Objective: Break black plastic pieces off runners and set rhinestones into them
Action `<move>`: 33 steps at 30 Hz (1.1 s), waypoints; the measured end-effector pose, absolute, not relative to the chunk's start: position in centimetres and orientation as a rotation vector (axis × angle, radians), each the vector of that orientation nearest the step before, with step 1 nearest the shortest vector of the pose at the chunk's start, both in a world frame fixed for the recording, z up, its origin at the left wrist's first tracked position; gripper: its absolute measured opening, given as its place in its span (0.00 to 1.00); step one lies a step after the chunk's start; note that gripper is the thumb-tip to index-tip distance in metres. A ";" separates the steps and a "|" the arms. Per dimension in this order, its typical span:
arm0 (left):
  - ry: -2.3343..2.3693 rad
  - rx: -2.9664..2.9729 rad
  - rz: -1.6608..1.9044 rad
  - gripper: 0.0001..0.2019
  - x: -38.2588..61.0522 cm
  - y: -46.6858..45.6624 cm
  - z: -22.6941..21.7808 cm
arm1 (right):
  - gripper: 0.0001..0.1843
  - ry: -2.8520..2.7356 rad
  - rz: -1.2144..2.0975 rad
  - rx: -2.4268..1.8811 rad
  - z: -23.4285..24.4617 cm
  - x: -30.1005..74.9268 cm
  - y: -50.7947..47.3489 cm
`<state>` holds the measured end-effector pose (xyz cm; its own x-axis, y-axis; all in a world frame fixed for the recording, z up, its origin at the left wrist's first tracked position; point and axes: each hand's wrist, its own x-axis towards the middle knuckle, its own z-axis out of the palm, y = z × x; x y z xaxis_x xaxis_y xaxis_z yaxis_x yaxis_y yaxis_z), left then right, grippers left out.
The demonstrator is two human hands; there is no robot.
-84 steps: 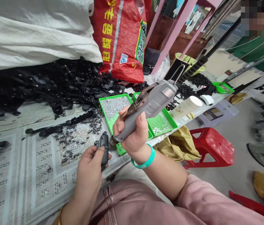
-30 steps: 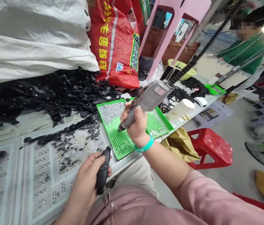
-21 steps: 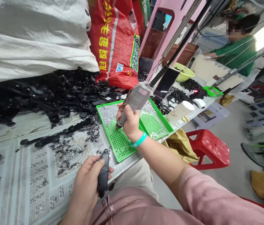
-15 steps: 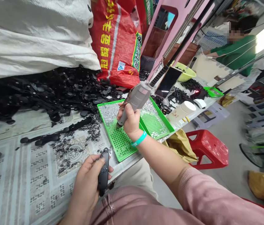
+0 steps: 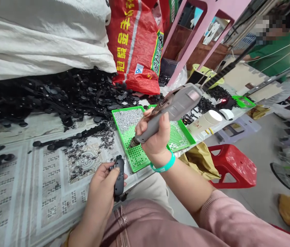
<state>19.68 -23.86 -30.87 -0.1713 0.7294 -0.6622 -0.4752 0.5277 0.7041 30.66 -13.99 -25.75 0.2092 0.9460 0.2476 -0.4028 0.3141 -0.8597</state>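
Observation:
My right hand (image 5: 156, 132) is wrapped round a grey electric screwdriver (image 5: 172, 109), tilted so its bit end points down and left over a green perforated tray (image 5: 132, 164). Small silvery screws (image 5: 129, 119) fill the tray's far part, and single ones sit in its holes. I cannot tell whether the bit touches the tray. Lower left of it, my left hand (image 5: 105, 185) grips a small black plastic part (image 5: 119, 176) with round ends, the thumb lying on top. A second green tray (image 5: 182, 135) with screws lies to the right, partly behind the screwdriver.
Black plastic parts (image 5: 83, 92) are heaped at the back below a white sack (image 5: 44, 41) and a red sack (image 5: 134, 44). Small black bits (image 5: 83, 161) litter the tablecloth. A white bottle (image 5: 206, 121) lies to the right, a red stool (image 5: 232, 164) beyond. Someone in green (image 5: 276, 51) is farther off.
The screwdriver has come nearer and leans over more, its back end swung to the right. My left hand still holds the black part. The whole view has shifted slightly.

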 end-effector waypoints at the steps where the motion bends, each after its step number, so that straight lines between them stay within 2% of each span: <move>1: 1.374 0.243 1.089 0.16 19.7 -23.8 -30.9 | 0.22 -0.906 1.103 -0.714 -25.5 30.3 -14.7; 13: 1.338 0.302 1.099 0.15 19.9 -23.8 -31.2 | 0.20 -0.914 1.289 -0.522 -26.8 28.7 -16.7; 33: 1.308 0.298 1.128 0.14 19.9 -23.7 -30.9 | 0.23 -1.191 1.397 -0.589 -27.5 28.7 -17.9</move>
<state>19.95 -23.74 -30.94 -0.1469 0.7825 -0.6050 -0.4830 0.4770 0.7343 28.74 -17.94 -27.51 -0.2234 0.9336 0.2800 -0.4240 0.1656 -0.8904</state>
